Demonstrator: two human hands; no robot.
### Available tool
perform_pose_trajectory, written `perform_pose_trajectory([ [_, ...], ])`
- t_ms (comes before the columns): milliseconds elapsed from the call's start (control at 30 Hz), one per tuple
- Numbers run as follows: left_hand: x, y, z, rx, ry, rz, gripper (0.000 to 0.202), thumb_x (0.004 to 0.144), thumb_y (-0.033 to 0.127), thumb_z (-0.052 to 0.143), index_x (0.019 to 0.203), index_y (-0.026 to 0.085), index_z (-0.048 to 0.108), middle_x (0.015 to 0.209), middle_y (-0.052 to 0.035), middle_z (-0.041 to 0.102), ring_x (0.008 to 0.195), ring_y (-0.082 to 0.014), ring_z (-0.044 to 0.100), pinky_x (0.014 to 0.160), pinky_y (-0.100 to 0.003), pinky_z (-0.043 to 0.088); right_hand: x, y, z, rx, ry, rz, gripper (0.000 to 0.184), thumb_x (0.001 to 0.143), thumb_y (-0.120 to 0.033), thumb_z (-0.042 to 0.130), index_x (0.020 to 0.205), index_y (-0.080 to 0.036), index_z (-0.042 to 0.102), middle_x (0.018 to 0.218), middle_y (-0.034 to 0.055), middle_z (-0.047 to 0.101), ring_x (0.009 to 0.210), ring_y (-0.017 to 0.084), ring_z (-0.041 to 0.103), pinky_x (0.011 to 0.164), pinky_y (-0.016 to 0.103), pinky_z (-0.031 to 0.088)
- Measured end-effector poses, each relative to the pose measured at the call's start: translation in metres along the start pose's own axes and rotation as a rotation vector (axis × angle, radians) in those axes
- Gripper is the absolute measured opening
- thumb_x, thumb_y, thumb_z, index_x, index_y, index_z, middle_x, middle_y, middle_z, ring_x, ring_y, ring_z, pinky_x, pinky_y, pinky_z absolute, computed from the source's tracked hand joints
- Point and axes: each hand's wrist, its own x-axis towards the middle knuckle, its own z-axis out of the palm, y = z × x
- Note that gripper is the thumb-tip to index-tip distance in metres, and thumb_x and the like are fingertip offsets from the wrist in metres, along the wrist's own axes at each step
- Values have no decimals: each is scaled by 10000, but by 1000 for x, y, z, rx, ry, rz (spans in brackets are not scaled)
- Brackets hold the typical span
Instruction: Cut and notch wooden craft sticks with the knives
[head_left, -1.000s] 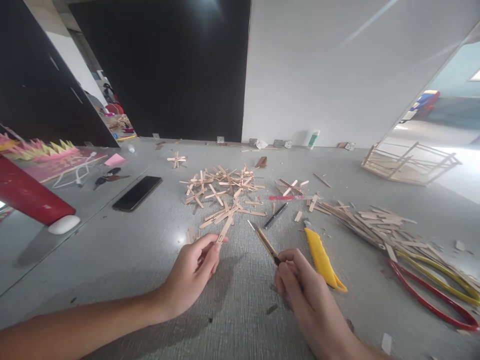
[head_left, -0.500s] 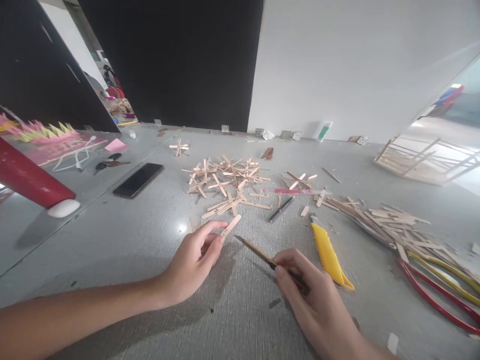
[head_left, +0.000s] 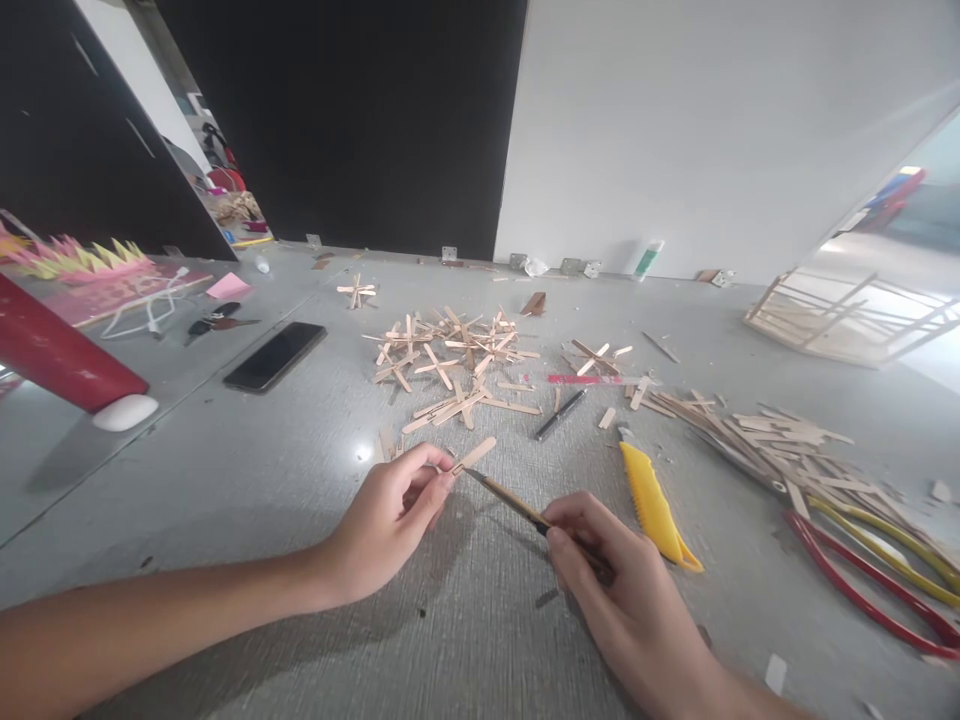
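Observation:
My left hand (head_left: 390,520) pinches a short wooden craft stick (head_left: 477,454) between thumb and fingers, its free end pointing up and right. My right hand (head_left: 615,590) grips a slim utility knife (head_left: 510,498), and the blade tip touches the stick close to my left fingertips. Both hands hover low over the grey floor (head_left: 315,560). Just beyond them lies a heap of crossed wooden sticks (head_left: 450,360).
A yellow knife case (head_left: 656,505) lies right of my right hand. Further right are a pile of long sticks (head_left: 757,440) and red and yellow hoops (head_left: 870,580). A black phone (head_left: 276,356) lies left, a black pen (head_left: 561,413) ahead, a stick frame (head_left: 847,320) far right.
The knife has swung left until its tip meets the stick. My left hand has turned the stick from pointing upward to slanting right. The view has shifted slightly.

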Motion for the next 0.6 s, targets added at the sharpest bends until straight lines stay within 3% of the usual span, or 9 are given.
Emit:
perform_pose_trajectory([
  [233,0,3,0,-12,-4,2,307,1083,441,430,943,197,554,610,70,463,505,-105,390,481,-226,337,0,0,0,-3,14,-1,247,1063,-392,419,921,-229,538,634,-59,417,544,133,398,490,246,357],
  [433,-1,0,-2,-37,-40,-11,326,1084,463,439,1161,187,593,796,0,611,545,-111,444,501,-236,372,1,0,2,-50,89,14,204,1043,-378,452,943,-230,551,702,-1,564,606,160,531,499,251,414],
  [600,1,0,-2,-15,-44,-16,330,1080,466,449,1097,182,615,715,31,567,519,-100,416,481,-223,329,1,4,5,-124,133,-37,188,1043,-345,471,995,-231,613,664,-28,541,554,146,475,497,252,400],
])
